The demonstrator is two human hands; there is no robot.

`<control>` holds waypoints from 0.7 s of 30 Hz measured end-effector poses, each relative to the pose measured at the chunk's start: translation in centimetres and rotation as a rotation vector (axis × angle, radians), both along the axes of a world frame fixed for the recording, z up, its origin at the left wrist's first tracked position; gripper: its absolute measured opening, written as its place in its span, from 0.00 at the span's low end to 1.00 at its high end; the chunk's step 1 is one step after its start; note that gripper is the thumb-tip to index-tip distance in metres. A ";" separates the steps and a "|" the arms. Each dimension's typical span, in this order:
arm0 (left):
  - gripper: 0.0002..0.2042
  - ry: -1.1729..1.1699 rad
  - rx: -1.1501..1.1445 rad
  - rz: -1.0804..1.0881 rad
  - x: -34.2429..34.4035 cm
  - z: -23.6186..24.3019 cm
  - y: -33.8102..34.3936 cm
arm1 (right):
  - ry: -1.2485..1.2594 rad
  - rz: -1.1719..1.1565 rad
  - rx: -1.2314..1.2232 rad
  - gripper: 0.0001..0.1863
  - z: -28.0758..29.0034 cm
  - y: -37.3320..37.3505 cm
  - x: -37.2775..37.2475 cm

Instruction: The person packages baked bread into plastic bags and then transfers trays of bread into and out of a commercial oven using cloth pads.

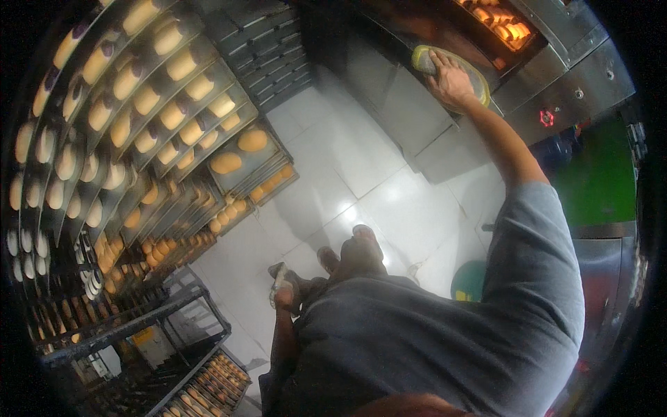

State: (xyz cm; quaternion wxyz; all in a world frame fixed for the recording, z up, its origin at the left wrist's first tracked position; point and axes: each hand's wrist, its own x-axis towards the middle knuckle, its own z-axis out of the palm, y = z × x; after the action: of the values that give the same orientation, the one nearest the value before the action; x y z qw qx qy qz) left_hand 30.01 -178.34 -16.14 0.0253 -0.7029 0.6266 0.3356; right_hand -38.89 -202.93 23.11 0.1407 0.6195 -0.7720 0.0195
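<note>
At the upper right my right hand (453, 82) lies on a flat, grey oval pad with a yellow rim (478, 81), which looks like an oven mitt. Its fingers are stretched out over the pad's top. The pad rests against the metal front of an oven (517, 69), just below its lit opening. Golden bread rolls (504, 24) glow inside that opening. My left hand (283, 297) hangs low beside my leg, its fingers closed round a small dark and pale thing (279, 272) too blurred to name.
A tall rack of trays with pale and browned rolls (182, 64) fills the left. Browned buns (226, 163) sit on a lower tray. A dark metal frame (208, 313) stands near lower left. A red knob (547, 117) juts from the oven. A green round container (469, 281) stands right.
</note>
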 end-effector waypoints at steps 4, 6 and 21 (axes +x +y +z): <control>0.16 0.001 -0.001 0.016 0.0 -0.1 0.4 | 0.014 0.000 0.003 0.35 0.1 -0.4 0.1; 0.16 -0.005 0.001 0.015 0.2 -0.1 0.6 | 0.007 0.002 0.008 0.35 0.2 -0.3 0.1; 0.17 -0.012 0.005 0.013 0.1 0.1 1.4 | 0.038 -0.019 -0.003 0.35 -0.3 -0.3 -0.2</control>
State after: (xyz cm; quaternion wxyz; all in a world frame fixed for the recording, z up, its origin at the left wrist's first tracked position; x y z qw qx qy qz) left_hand 30.09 -176.96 -16.02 0.0289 -0.7089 0.6211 0.3330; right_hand -39.11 -203.23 22.77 0.1566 0.6121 -0.7751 0.0076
